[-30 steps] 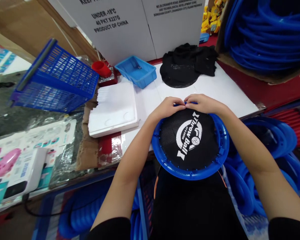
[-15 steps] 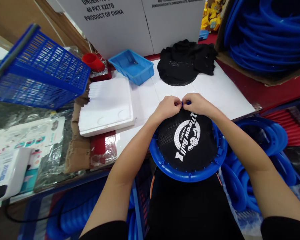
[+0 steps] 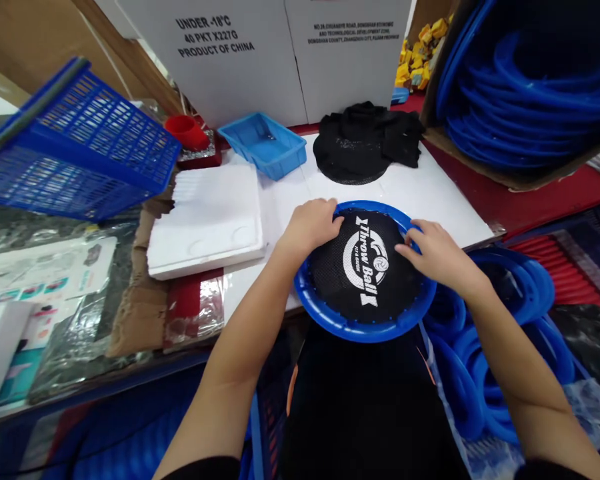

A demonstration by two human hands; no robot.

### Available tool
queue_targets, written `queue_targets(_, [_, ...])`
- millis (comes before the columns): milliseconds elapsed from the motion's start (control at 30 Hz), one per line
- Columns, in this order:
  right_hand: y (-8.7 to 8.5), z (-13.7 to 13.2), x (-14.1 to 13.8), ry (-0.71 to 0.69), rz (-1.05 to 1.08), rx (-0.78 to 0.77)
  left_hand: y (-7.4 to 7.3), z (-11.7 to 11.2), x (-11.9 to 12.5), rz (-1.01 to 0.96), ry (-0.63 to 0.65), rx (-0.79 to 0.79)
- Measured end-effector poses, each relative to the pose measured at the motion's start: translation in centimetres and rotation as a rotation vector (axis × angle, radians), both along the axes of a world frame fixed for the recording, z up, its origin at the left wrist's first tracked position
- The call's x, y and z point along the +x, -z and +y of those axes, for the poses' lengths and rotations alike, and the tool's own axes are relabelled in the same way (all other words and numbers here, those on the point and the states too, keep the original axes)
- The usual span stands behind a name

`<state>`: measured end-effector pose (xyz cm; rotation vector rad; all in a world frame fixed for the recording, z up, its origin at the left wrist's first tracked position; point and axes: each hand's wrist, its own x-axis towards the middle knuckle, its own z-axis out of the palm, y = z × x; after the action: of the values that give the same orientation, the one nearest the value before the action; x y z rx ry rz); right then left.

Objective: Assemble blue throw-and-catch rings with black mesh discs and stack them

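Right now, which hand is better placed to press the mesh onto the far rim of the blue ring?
Probably the left hand: it rests at the far-left edge of the blue ring, on the black mesh. The right hand sits lower, on the right side.

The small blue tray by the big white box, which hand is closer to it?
Left. The left hand rests on the blue ring's far-left rim, just in front of the small blue tray. The right hand sits on the ring's right side, farther away.
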<state>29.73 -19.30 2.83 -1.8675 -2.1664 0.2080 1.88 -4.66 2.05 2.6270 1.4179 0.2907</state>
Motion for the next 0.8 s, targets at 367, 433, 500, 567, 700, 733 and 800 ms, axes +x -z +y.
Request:
queue_targets(367, [2.3,5.4,1.0,-0.315,0.185,-0.055,-1.4,0.2,-1.2,-0.179,0.403,-0.078])
queue_targets(433, [2.3,7.1,0.9,-0.4,0.228,-0.037,-0.3,0.2,-0.5,-0.212,0.473,-0.121])
queue_targets(500, [2.1,8.1,1.1,-0.429,0.269,-0.045,0.7,0.3,-0.1,-0.192,0.443,-0.092])
queue_targets(567, [1.9,8.3,1.6,-0.398,0.279,-0.034,1.2,0.5,0.0,-0.152,0.401,-0.068])
queue_targets(700, [1.9,7.8,2.5,-0.363,0.306,0.029,0.8,0.6,-0.2,-0.108,0.37,-0.15])
queue_targets(733, [2.0,7.7,2.6,-0.38,0.33,0.028,0.6,0.6,-0.3,-0.118,0.369,-0.181])
queue_targets(800, [2.1,7.8,2.8,-0.413,0.388,0.018,0.2,0.7,-0.5,-0.144,0.371,-0.251])
